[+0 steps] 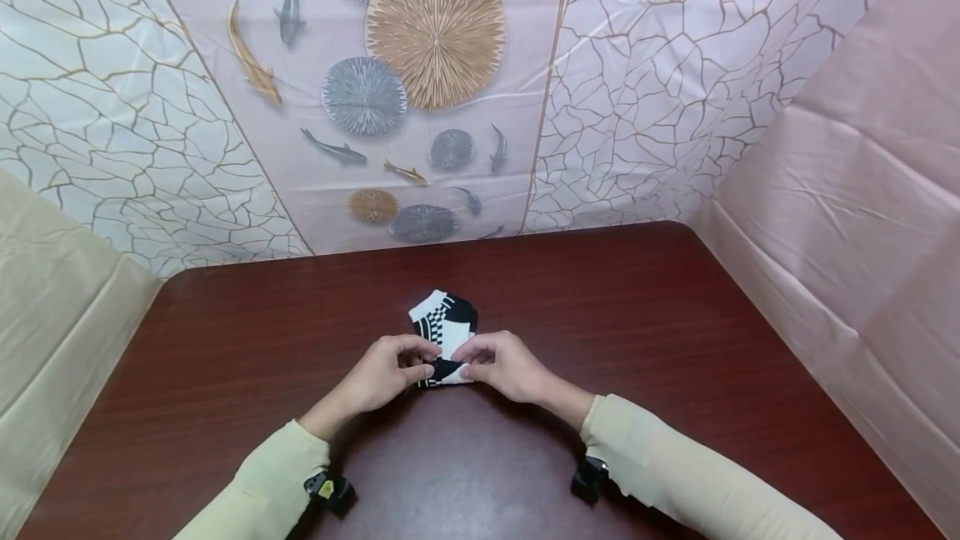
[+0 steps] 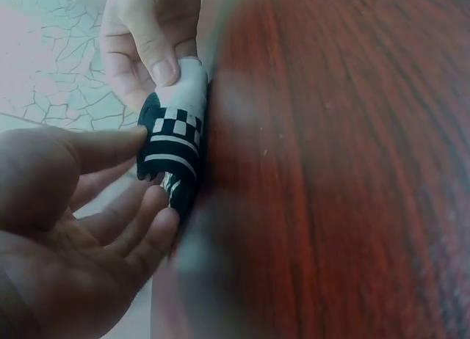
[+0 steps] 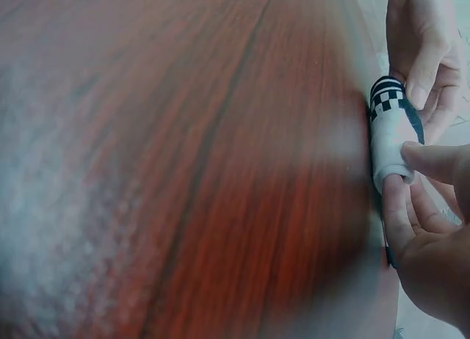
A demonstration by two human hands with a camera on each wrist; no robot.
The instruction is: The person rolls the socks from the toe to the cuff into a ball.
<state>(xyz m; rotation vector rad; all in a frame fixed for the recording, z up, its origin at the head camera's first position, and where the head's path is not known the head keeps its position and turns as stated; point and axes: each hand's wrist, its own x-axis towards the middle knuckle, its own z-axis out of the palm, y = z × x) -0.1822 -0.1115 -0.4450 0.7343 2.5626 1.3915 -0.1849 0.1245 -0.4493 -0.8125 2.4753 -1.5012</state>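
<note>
Black-and-white socks (image 1: 456, 338) with checkered and striped bands lie at the middle of the table; whether one or two lie stacked is hard to tell. Their near end is folded over into a roll, which shows up close as a rounded edge (image 3: 389, 144) in the right wrist view. My left hand (image 1: 386, 369) pinches the left end of this fold, thumb on the black part and fingers behind. On the opposite end, my right hand (image 1: 506, 365) grips the white part between thumb and fingers. The far part of the socks lies flat beyond both hands.
The dark red-brown table (image 1: 600, 298) extends around the socks. A patterned cloth (image 1: 630, 107) hangs behind its far edge, with plain cloth (image 1: 847, 215) along the right side. Small black devices (image 1: 590, 477) are strapped at both wrists.
</note>
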